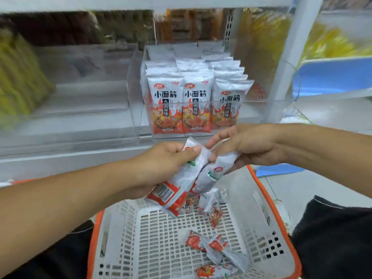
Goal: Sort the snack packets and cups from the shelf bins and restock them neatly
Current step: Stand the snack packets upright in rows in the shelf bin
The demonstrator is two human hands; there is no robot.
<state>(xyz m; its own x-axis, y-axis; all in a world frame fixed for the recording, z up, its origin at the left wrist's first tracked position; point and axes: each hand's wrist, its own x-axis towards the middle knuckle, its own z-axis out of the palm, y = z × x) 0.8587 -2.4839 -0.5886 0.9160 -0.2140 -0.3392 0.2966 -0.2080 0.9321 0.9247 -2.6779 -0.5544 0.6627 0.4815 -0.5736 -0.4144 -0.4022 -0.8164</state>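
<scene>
Packs (182, 179) in mid frame, over basket (267, 200). L hand (161, 168) grips one, R hand (247, 146) pinches next. Light, soft, crinkly, bit slippy, so I'd hold the middle, not ends. Bin (149, 117) w/ neat rows sits above.

Even, bright, diffuse lighting is observed; no hard shadows are cast. Heavy motion blur is recorded at the left shelf (66, 97) and upper corners. The packets (198, 103) at centre are rendered sharp. Straight edges are bowed by wide-angle distortion near the borders.
</scene>
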